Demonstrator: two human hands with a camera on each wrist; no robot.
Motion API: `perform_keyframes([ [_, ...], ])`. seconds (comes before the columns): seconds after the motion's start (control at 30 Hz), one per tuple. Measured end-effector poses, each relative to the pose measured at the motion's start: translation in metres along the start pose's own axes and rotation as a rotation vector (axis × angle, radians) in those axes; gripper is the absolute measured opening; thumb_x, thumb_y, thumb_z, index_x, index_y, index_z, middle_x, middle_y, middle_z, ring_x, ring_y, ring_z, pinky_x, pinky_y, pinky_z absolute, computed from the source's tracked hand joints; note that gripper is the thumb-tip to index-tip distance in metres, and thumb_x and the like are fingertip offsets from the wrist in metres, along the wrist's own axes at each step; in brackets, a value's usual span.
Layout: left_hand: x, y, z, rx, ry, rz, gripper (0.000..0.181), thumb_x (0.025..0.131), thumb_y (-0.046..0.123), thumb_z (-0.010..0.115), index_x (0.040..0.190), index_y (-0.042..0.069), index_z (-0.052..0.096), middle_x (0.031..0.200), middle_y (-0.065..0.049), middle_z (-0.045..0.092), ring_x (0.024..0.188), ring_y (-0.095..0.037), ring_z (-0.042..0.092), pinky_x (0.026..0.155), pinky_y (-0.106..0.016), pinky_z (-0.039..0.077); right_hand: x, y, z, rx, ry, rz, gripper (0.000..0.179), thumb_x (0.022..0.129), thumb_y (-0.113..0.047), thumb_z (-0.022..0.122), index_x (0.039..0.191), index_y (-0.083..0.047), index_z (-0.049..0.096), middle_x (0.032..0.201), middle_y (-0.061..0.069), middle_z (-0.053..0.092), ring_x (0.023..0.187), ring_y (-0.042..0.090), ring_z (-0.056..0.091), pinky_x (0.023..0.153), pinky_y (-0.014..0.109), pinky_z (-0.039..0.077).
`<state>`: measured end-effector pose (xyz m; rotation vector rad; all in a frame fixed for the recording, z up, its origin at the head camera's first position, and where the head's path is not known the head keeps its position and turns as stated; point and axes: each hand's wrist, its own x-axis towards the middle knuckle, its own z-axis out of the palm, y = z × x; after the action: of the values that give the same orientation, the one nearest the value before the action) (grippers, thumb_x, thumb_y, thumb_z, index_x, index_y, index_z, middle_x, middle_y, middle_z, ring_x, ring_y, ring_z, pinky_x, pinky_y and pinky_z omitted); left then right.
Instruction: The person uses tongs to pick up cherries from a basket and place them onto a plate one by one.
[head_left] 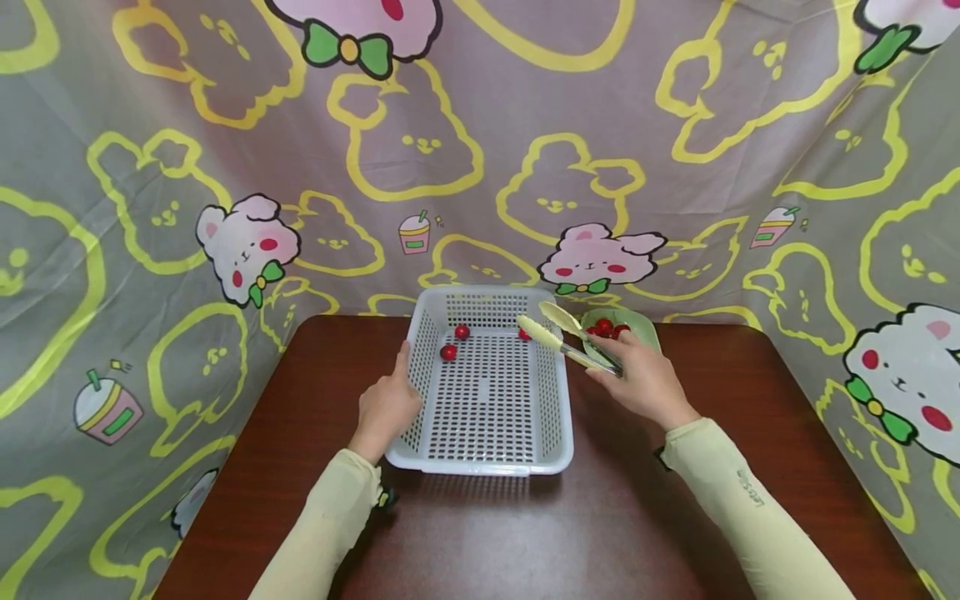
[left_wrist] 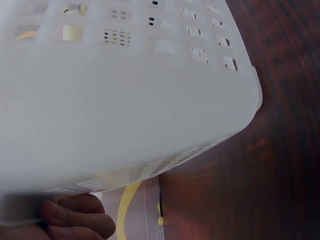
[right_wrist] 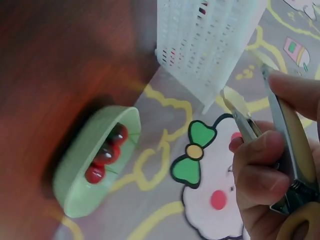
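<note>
A white perforated plastic basket (head_left: 483, 400) stands on the table, with three red cherry tomatoes (head_left: 448, 352) lying near its far end. My left hand (head_left: 388, 410) holds the basket's left side, its index finger stretched along the rim; in the left wrist view its other fingers (left_wrist: 82, 218) curl beside the wall. My right hand (head_left: 643, 379) grips metal tongs (head_left: 542, 332) with cream tips. The tongs are spread apart over the basket's right rim, nothing between the tips. Beside them, a light green bowl (right_wrist: 75, 175) contains several cherry tomatoes (right_wrist: 106, 154).
The dark brown wooden table (head_left: 480, 533) extends in front of the basket and to both sides. A grey cloth (head_left: 495, 108) with yellow outlines and cartoon animals hangs behind and along both sides, close to the far table edge.
</note>
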<state>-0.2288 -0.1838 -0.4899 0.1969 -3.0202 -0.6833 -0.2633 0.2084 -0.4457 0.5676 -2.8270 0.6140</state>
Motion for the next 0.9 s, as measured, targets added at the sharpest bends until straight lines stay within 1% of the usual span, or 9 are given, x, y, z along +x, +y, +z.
perform_keyframes([
  [0.1, -0.001, 0.0, -0.001, -0.003, 0.007, -0.002, 0.084, 0.092, 0.012, 0.052, 0.167, 0.014, 0.015, 0.058, -0.007, 0.051, 0.044, -0.021, 0.044, 0.044, -0.032, 0.032, 0.006, -0.011, 0.004, -0.074, -0.017, -0.048, 0.06, 0.088, -0.036, 0.08, 0.143, -0.017, 0.064, 0.102, 0.008, 0.06, 0.071, 0.025, 0.055, 0.065, 0.043, 0.048],
  [0.17, -0.001, 0.0, 0.0, -0.008, 0.008, -0.002, 0.084, 0.092, 0.012, 0.053, 0.167, 0.014, 0.015, 0.058, -0.007, 0.052, 0.044, -0.021, 0.044, 0.043, -0.032, 0.032, 0.011, -0.019, 0.005, -0.117, -0.028, -0.089, 0.06, 0.088, -0.036, 0.081, 0.142, -0.017, 0.065, 0.101, 0.007, 0.059, 0.065, 0.023, 0.055, 0.062, 0.041, 0.049],
  [0.23, 0.0, 0.0, 0.0, -0.012, 0.005, 0.001, 0.085, 0.092, 0.012, 0.053, 0.167, 0.015, 0.014, 0.058, -0.007, 0.052, 0.044, -0.021, 0.044, 0.043, -0.032, 0.033, 0.016, -0.026, 0.008, -0.15, -0.047, -0.125, 0.059, 0.087, -0.035, 0.082, 0.141, -0.017, 0.066, 0.098, 0.006, 0.057, 0.06, 0.02, 0.052, 0.057, 0.037, 0.046],
  [0.33, 0.0, 0.0, 0.001, -0.013, -0.004, 0.004, 0.085, 0.092, 0.013, 0.052, 0.167, 0.015, 0.013, 0.059, -0.007, 0.052, 0.044, -0.021, 0.044, 0.044, -0.032, 0.033, 0.026, -0.037, 0.013, -0.184, -0.083, -0.167, 0.058, 0.085, -0.032, 0.084, 0.139, -0.016, 0.068, 0.091, 0.004, 0.054, 0.055, 0.017, 0.047, 0.052, 0.031, 0.037],
  [0.43, 0.001, 0.001, 0.001, -0.006, -0.001, 0.003, 0.085, 0.092, 0.013, 0.053, 0.167, 0.015, 0.013, 0.059, -0.007, 0.052, 0.045, -0.022, 0.044, 0.044, -0.032, 0.032, 0.037, -0.047, 0.022, -0.209, -0.14, -0.197, 0.057, 0.087, -0.031, 0.083, 0.14, -0.018, 0.068, 0.095, 0.004, 0.056, 0.053, 0.016, 0.046, 0.052, 0.03, 0.035],
  [0.53, 0.001, 0.001, 0.002, 0.0, -0.001, 0.004, 0.085, 0.092, 0.013, 0.052, 0.167, 0.015, 0.014, 0.059, -0.007, 0.052, 0.045, -0.022, 0.044, 0.044, -0.032, 0.032, 0.048, -0.056, 0.03, -0.233, -0.182, -0.246, 0.057, 0.088, -0.034, 0.082, 0.141, -0.02, 0.067, 0.11, 0.006, 0.063, 0.055, 0.015, 0.049, 0.054, 0.032, 0.041],
  [0.63, 0.002, 0.002, 0.002, 0.001, -0.009, 0.007, 0.084, 0.092, 0.013, 0.051, 0.167, 0.016, 0.013, 0.059, -0.007, 0.051, 0.045, -0.021, 0.043, 0.044, -0.032, 0.032, 0.057, -0.065, 0.04, -0.269, -0.203, -0.314, 0.055, 0.089, -0.034, 0.081, 0.14, -0.022, 0.067, 0.116, 0.007, 0.065, 0.056, 0.015, 0.052, 0.056, 0.035, 0.048],
  [0.73, 0.001, 0.002, 0.001, 0.0, -0.015, 0.007, 0.085, 0.092, 0.013, 0.051, 0.167, 0.016, 0.013, 0.059, -0.007, 0.051, 0.045, -0.021, 0.043, 0.045, -0.032, 0.032, 0.066, -0.071, 0.049, -0.3, -0.225, -0.356, 0.053, 0.089, -0.036, 0.081, 0.139, -0.023, 0.068, 0.111, 0.004, 0.063, 0.059, 0.014, 0.053, 0.059, 0.036, 0.051],
  [0.9, 0.001, 0.001, 0.0, 0.005, -0.006, 0.0, 0.085, 0.092, 0.013, 0.052, 0.167, 0.016, 0.013, 0.058, -0.007, 0.052, 0.045, -0.021, 0.043, 0.045, -0.032, 0.032, 0.079, -0.077, 0.062, -0.331, -0.263, -0.356, 0.053, 0.09, -0.041, 0.079, 0.14, -0.025, 0.068, 0.106, 0.001, 0.062, 0.06, 0.013, 0.052, 0.059, 0.033, 0.049],
])
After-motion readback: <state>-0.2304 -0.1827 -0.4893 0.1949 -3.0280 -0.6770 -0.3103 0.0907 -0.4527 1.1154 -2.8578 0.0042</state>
